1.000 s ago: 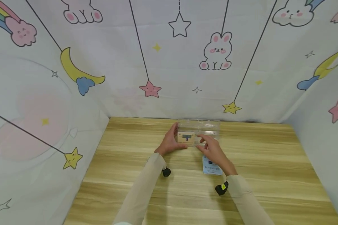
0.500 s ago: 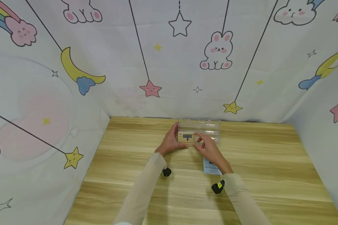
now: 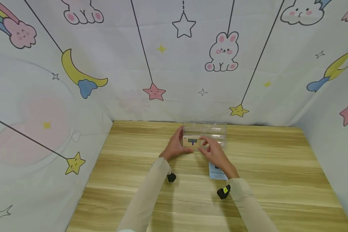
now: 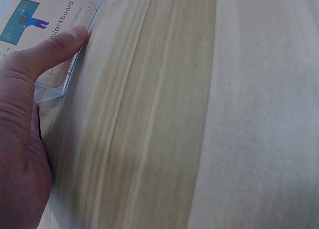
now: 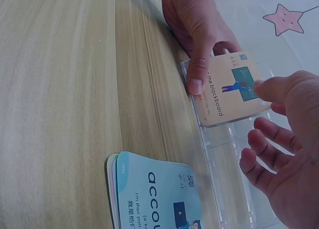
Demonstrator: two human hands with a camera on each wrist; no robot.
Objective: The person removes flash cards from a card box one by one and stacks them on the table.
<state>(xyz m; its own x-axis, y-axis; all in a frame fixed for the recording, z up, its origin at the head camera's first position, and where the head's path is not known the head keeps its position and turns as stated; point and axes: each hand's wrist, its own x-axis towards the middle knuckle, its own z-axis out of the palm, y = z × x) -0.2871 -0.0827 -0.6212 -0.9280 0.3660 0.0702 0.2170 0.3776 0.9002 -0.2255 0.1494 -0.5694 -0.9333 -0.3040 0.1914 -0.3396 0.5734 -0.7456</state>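
A clear plastic box (image 3: pixel 215 129) with compartments lies at the back of the table. My left hand (image 3: pixel 174 146) grips its left end, thumb along the front edge and the other fingers towards the back. At that end sits a cream card (image 3: pixel 188 144), printed with a figure at a green board; the right wrist view shows the words "the blackboard" on the card (image 5: pixel 224 97). My right hand (image 3: pixel 216 154) is at the card's right side. One fingertip overlaps the card's picture in the right wrist view, while the other fingers (image 5: pixel 269 142) are loosely bent over the box's bare compartments.
A stack of light blue cards (image 3: pixel 217 172) marked "accountant" lies in front of the box, partly under my right forearm. A white printed cloth (image 3: pixel 185 74) hangs behind the wooden table (image 3: pixel 191 199) and at both sides.
My right hand has moved left, bringing its fingers from just off the card to its right side, and it covers more of the blue stack. My left hand stays on the box.
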